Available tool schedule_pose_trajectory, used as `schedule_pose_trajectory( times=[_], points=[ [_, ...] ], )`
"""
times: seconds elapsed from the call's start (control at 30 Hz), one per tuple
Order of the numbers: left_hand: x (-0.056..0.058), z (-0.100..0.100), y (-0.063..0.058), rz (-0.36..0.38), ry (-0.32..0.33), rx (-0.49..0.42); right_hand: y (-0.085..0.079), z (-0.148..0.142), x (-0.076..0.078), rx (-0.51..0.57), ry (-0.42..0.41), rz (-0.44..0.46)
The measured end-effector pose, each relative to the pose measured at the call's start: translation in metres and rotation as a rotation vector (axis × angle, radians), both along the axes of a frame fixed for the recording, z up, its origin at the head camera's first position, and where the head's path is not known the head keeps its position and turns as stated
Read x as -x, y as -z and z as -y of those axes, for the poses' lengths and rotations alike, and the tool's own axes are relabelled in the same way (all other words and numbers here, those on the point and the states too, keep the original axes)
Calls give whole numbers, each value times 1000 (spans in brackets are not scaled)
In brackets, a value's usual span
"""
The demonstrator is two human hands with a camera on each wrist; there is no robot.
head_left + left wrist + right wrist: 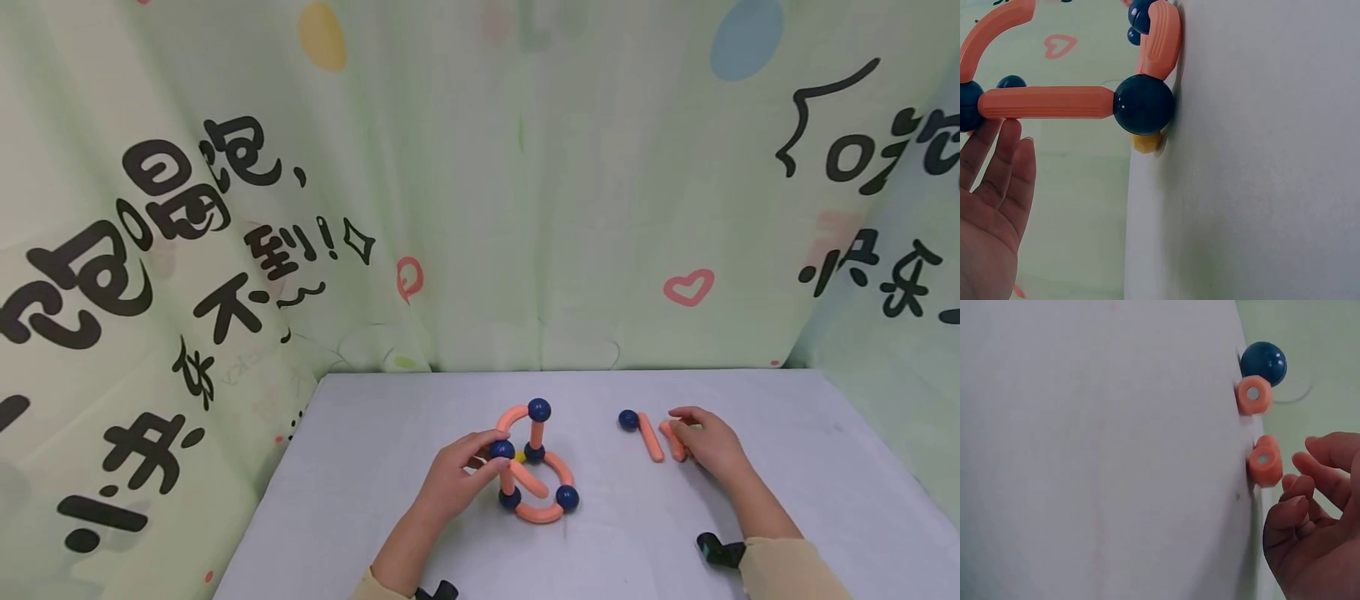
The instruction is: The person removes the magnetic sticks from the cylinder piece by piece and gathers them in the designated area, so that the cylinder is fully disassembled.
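Frame (531, 481) stands left of centre on the table (420, 417): glossy, smooth blue balls joined by matt orange rods, fine ridges running lengthwise. Base is a ring of curved rods lying flat; two straight uprights rise from it, an arc bridging their heads. A straight rod slants off the held ball (502, 451), its far end free. Small yellow piece (1146, 142) shows low down, beside a base ball. Left hand (459, 479) pinches the held ball between thumb and fingers; top ball (539, 410) is untouched. Right hand (708, 442), fingers bent, is at the second rod (672, 442), fingertips right beside it; whether it grips or only touches, cannot tell. Left of this lie a straight rod (651, 437) and a loose ball (628, 420), close together at the rod's far end. Rod ends facing the right wrist view are rounded, each set with a pale, flat disc. Edges: table's back edge runs along the foot of the soft printed curtain (585, 208), well behind the frame. Room: a wide stretch of smooth, pale tabletop separates frame from loose parts; more extends right of the right hand.
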State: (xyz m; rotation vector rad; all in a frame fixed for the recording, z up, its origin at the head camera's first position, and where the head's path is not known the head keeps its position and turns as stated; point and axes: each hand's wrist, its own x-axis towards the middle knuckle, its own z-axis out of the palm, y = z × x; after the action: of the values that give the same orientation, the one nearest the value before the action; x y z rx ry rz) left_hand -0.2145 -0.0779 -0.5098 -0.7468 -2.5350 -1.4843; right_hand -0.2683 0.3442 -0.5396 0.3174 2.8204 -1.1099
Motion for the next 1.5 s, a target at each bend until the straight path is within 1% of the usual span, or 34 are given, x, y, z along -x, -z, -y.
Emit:
schedule_pose_trajectory(
  times=[0.07,0.13,0.3,0.37,0.5,0.63,0.73,0.87,0.97,1.03,1.13,1.33,1.5],
  points=[
    [0,0,0,7,-2,0,-8,6,-3,2,10,-23],
    [0,0,-1,7,-1,-3,-16,15,-7,-1,0,-54],
    [-2,1,-2,-4,-2,-9,-39,43,-19,19,-72,-132],
    [-2,0,-2,-6,-1,-10,-46,55,-25,65,-101,-145],
    [-2,0,-3,-4,0,-11,-54,79,-34,122,-174,-187],
    [-2,0,-1,-2,-4,-6,-61,103,-44,106,-241,-221],
    [-2,-1,-1,1,-7,-1,-68,120,-53,108,-283,-226],
    [-2,-1,-2,2,-13,11,-76,139,-64,166,-365,-208],
    [-2,-1,-2,5,-16,16,-77,150,-69,232,-425,-157],
    [-2,-1,-2,8,-18,17,-75,156,-71,273,-455,-110],
    [-2,-1,-2,15,-17,17,-72,163,-73,340,-502,-70],
    [-2,-1,-3,20,-13,18,-67,176,-77,449,-596,-63],
    [-2,-1,-3,14,-6,10,-66,185,-78,486,-621,-32]
  ],
)
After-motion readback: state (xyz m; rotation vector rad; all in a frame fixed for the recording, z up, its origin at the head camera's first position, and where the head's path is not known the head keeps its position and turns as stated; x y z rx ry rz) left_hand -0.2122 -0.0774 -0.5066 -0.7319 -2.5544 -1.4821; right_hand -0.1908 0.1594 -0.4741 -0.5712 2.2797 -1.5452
